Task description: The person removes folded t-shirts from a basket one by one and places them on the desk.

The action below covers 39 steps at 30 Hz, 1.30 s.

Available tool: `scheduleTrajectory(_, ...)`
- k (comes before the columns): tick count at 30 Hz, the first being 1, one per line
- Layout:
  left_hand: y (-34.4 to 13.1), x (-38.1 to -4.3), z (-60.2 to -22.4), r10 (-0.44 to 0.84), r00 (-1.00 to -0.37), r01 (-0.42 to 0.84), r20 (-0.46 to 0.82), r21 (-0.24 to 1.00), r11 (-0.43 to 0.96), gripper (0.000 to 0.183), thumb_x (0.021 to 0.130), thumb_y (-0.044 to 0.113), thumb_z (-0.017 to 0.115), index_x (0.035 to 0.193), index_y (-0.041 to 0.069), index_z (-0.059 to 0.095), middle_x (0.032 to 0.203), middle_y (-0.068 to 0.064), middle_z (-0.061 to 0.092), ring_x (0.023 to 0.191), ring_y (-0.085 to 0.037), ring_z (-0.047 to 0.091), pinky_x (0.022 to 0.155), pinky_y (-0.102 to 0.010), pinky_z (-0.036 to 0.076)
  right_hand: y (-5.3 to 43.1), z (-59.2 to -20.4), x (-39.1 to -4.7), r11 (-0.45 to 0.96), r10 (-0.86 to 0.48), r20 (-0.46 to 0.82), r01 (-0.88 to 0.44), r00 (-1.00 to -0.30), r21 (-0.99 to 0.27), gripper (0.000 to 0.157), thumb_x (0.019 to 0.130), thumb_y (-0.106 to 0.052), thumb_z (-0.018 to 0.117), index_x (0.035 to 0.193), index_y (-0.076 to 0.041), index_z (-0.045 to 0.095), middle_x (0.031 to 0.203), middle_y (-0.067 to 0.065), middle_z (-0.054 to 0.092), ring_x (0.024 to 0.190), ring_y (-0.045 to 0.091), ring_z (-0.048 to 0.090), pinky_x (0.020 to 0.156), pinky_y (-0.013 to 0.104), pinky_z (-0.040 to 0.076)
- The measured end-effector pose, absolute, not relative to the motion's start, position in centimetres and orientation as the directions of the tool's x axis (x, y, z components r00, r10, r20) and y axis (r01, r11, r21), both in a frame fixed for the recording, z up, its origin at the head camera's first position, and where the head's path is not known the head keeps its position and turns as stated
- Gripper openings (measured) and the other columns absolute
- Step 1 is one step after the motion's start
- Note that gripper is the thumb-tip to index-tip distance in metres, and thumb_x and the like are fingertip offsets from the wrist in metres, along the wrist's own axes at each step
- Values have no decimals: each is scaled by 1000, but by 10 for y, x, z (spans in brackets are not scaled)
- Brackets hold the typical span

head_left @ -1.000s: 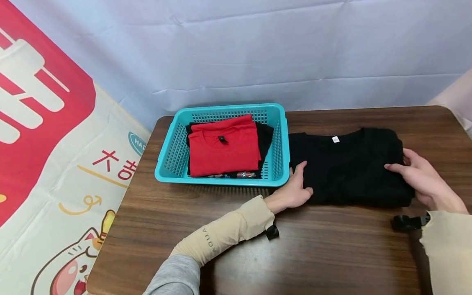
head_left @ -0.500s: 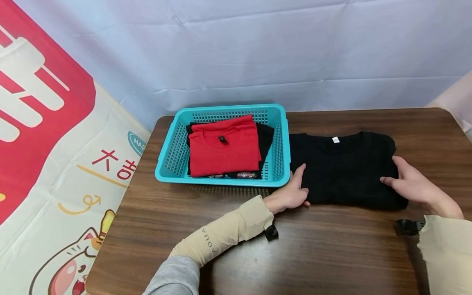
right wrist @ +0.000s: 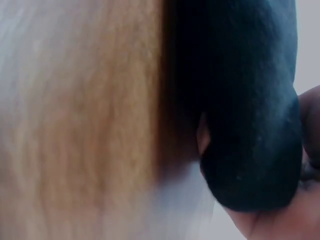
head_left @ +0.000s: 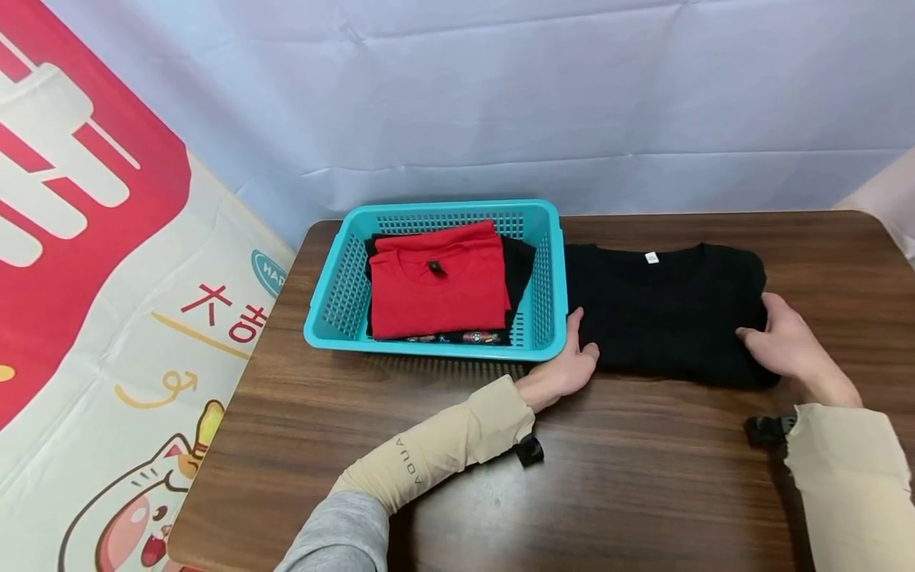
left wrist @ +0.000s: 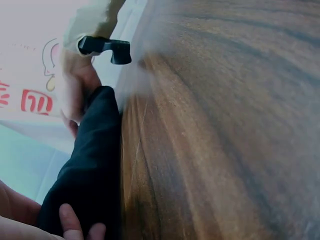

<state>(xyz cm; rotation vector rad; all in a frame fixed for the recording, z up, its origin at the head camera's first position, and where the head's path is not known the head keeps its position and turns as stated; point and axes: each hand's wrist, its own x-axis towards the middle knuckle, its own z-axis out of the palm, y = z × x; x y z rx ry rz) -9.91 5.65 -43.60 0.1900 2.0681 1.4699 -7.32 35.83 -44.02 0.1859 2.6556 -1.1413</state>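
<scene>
Holding a folded black shirt [head_left: 665, 318] by its two ends, right of frame centre.
The left hand [head_left: 562, 371] grips the end beside the turquoise basket [head_left: 336, 343]; the right hand [head_left: 789, 345] pinches the other. Good handling would keep both ends level and evenly tensioned, so the folds stay square and the middle does not sag.
</scene>
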Motion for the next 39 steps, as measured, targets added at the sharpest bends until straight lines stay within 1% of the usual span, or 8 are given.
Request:
scheduleTrajectory(2,56,-99,-435,423,-817,-213,-391,887,410,61,102,19,40,156,23,11,162,7,8,148,-10,13,120,-33,19,357,-440,-74,663,47,-274,234,-961,-711,70,103,-19,30,146,13,-15,148,43,-13,135,63,-4,102,75,13)
scheduleTrajectory(7,55,-98,-433,423,-812,-199,-402,872,447,65,101,22,45,156,25,10,162,9,11,147,-8,17,119,-33,22,354,-440,-75,641,113,-252,265,-961,-720,67,102,-19,32,148,13,-6,148,45,-1,133,64,8,99,75,21)
scheduleTrajectory(13,57,-99,-433,420,-826,-172,-377,876,451,63,101,19,45,156,22,15,162,6,10,149,-9,9,120,-33,19,355,-441,-74,623,163,-258,303,-952,-721,67,102,-21,33,149,11,-2,148,45,5,130,64,17,94,73,28)
scheduleTrajectory(16,58,-100,-432,403,-841,-147,-361,869,473,61,101,17,46,155,20,19,163,2,9,150,-10,5,121,-32,17,355,-440,-74,637,179,-242,300,-954,-710,67,101,-21,34,149,12,1,147,46,8,129,64,19,95,72,27)
scheduleTrajectory(20,59,-100,-432,405,-845,-127,-348,868,481,61,100,15,48,155,17,21,163,-1,8,150,-11,4,121,-32,15,356,-438,-75,657,197,-221,296,-955,-694,66,101,-20,35,148,13,3,146,46,12,129,64,19,97,72,26)
scheduleTrajectory(29,62,-101,-433,387,-865,-112,-318,875,471,58,99,14,49,153,14,27,162,-1,11,150,-11,8,120,-31,17,359,-438,-74,650,214,-211,300,-954,-698,68,101,-22,36,149,12,2,148,45,7,135,62,12,102,73,22)
scheduleTrajectory(34,63,-100,-434,395,-859,-111,-325,872,476,57,99,15,49,152,11,28,162,-2,12,150,-11,8,120,-30,17,361,-437,-73,691,210,-199,290,-957,-663,67,101,-23,36,148,13,5,147,45,11,130,63,19,99,73,23)
scheduleTrajectory(39,62,-99,-433,437,-849,-39,-298,859,510,59,99,16,48,152,7,25,162,-5,13,150,-12,7,119,-28,19,364,-437,-72,712,208,-198,287,-958,-641,67,101,-24,37,147,14,7,145,46,14,126,64,22,98,73,23)
